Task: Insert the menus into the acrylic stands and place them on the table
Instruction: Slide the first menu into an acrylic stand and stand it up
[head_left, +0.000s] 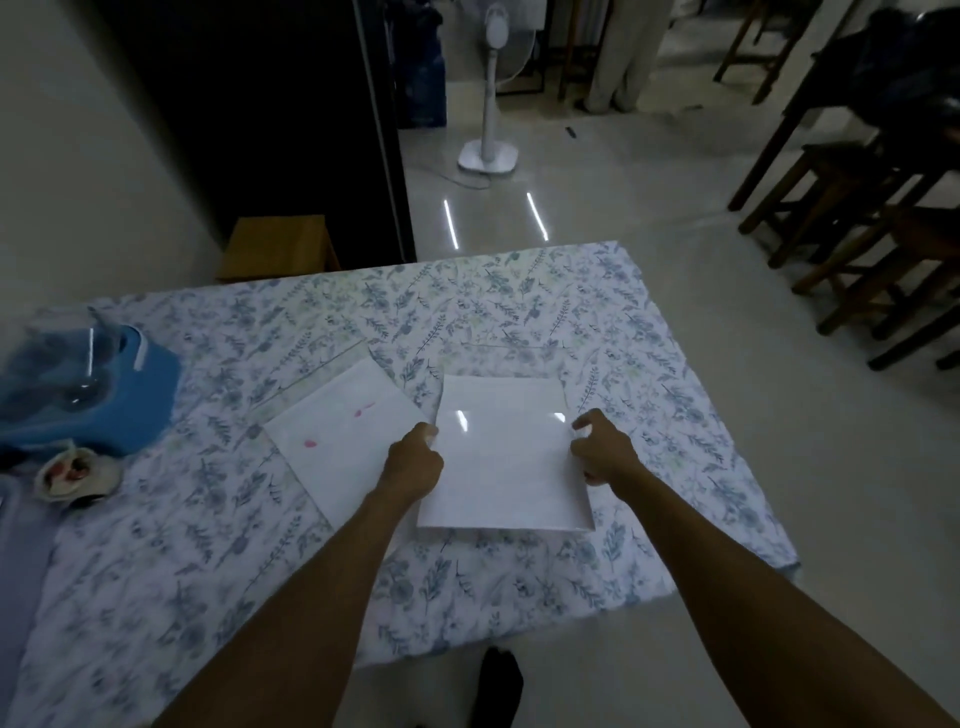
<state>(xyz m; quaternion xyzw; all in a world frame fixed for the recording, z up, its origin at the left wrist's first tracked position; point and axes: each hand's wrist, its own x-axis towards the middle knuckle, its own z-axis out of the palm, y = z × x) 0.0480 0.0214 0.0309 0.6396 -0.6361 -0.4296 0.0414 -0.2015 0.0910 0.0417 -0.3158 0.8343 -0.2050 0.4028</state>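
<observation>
A glossy acrylic stand with a white menu sheet (506, 457) lies flat in the middle of the table (519, 306), which has a floral cloth. My left hand (413, 460) grips its left edge and my right hand (605, 449) pinches its right edge. To the left lies a second white menu sheet (337, 431) with pink marks, partly tucked under the held one and resting on what looks like another clear stand (306, 382).
A blue box under a clear lid (78, 379) and a small white holder (72, 470) sit at the table's left edge. Beyond the table stand a white fan (491, 130), a cardboard box (275, 247) and dark wooden stools (857, 218) at the right.
</observation>
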